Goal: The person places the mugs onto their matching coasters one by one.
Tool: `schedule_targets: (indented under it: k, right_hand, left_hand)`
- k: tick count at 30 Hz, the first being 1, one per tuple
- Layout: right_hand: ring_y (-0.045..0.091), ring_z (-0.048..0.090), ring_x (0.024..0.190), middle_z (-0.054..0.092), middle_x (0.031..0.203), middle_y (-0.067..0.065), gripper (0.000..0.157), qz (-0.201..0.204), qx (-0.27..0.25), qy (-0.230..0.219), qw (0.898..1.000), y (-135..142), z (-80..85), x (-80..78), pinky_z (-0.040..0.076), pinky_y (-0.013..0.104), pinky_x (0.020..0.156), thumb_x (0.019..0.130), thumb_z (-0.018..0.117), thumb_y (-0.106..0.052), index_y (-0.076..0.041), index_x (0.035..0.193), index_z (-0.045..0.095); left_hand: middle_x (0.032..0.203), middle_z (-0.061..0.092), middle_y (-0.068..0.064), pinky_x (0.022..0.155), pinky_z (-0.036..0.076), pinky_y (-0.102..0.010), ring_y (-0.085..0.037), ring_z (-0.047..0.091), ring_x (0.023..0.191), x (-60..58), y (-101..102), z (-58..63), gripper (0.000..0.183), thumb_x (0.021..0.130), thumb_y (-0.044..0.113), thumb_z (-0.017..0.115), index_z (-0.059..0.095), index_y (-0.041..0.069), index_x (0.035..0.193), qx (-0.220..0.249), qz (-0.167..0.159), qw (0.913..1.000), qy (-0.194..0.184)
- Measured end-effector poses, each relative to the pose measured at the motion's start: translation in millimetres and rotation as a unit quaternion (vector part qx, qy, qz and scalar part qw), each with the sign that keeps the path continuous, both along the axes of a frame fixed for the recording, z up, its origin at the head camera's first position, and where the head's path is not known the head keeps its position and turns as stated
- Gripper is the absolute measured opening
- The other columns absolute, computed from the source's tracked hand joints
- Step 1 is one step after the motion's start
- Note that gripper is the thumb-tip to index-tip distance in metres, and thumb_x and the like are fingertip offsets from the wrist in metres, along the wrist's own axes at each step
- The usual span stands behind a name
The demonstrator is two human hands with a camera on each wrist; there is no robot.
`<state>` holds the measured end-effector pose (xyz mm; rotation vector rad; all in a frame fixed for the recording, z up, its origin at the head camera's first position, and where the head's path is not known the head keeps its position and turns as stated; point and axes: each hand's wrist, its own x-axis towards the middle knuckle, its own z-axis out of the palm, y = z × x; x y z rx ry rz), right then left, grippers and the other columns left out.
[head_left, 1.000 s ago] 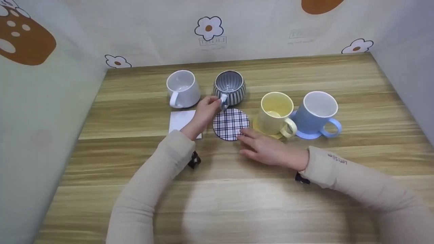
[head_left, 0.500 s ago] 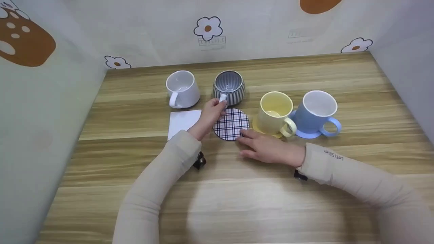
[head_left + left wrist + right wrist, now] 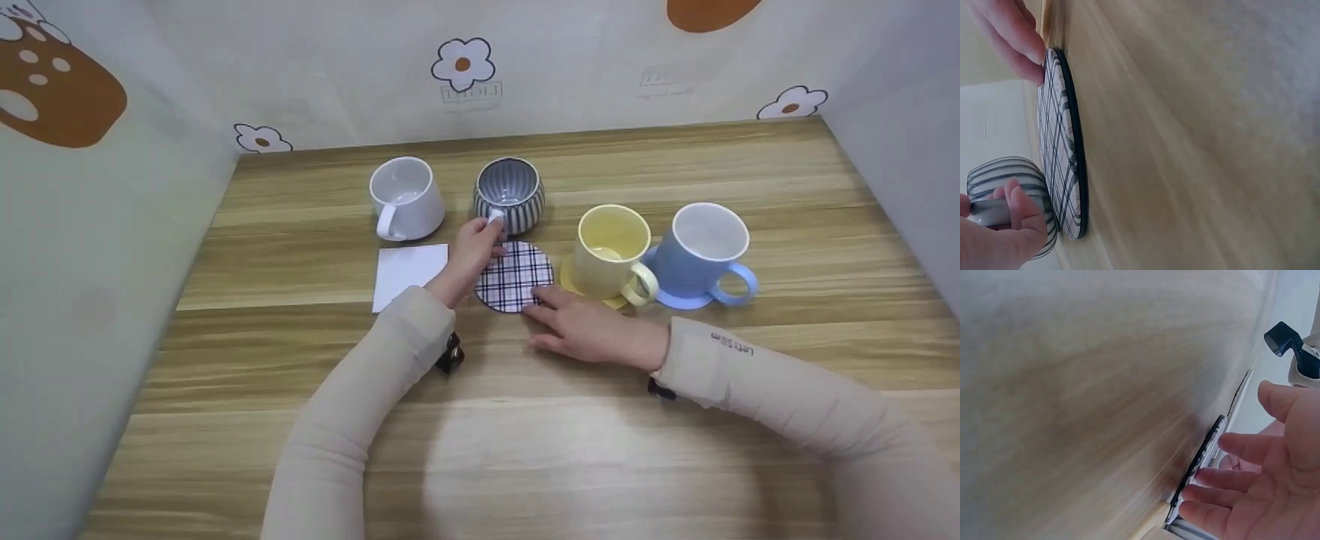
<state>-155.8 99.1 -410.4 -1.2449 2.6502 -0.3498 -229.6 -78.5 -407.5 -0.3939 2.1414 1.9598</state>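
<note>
Your left hand (image 3: 472, 253) pinches the handle (image 3: 989, 212) of the striped mug (image 3: 526, 210), just beyond the round plaid coaster (image 3: 519, 279); your right hand (image 3: 589, 326), fingers slightly spread, touches the coaster's edge.

This is a booth-like nook; whether home or workplace cannot be told. A pale wall (image 3: 555, 90) printed with flowers (image 3: 463, 65) rises behind the wood-grain table (image 3: 570, 465), and side walls (image 3: 161, 195) flank it.

2 beige sleeves (image 3: 367, 397), dark lettering (image 3: 733, 344) on the right one, 2 black wrist cameras (image 3: 451, 355)
</note>
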Motion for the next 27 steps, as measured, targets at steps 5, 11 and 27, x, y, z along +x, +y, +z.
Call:
schedule_targets:
  k: [5,11,27]
  right_hand:
    - [0.039,0.044,0.121,0.043,0.133,0.026,0.054,-0.001,0.006,0.020,1.000,-1.1,-1.6,0.5,0.038,0.046,0.100,0.088,0.057,-0.037,0.002,0.126,0.053]
    - [0.038,0.047,0.117,0.048,0.127,0.026,0.048,0.001,-0.010,0.048,0.999,-3.3,-5.5,-1.2,0.038,0.045,0.100,0.087,0.060,-0.032,0.003,0.121,0.056]
    - [0.037,0.053,0.106,0.053,0.118,0.024,0.041,0.027,-0.021,0.092,0.995,-3.7,-6.7,-3.1,0.043,0.044,0.092,0.084,0.063,-0.026,0.003,0.113,0.061]
  left_hand:
    - [0.086,0.052,-0.005,0.059,0.043,-0.024,-0.013,0.054,0.066,-1.6,1.3,-0.5,0.029,0.097,0.025,0.043,0.056,-0.001,0.097,0.008,-0.006,0.9999,0.006]
    - [0.083,0.049,-0.002,0.055,0.041,-0.020,-0.012,0.052,0.064,-3.3,2.9,-3.4,0.028,0.097,0.025,0.041,0.056,0.002,0.094,0.006,-0.006,0.9998,0.017]
    - [0.071,0.040,0.001,0.056,0.034,-0.018,-0.009,0.039,0.059,3.3,14.5,-11.1,0.027,0.100,0.022,0.034,0.046,0.008,0.081,-0.059,0.020,0.9944,0.085]
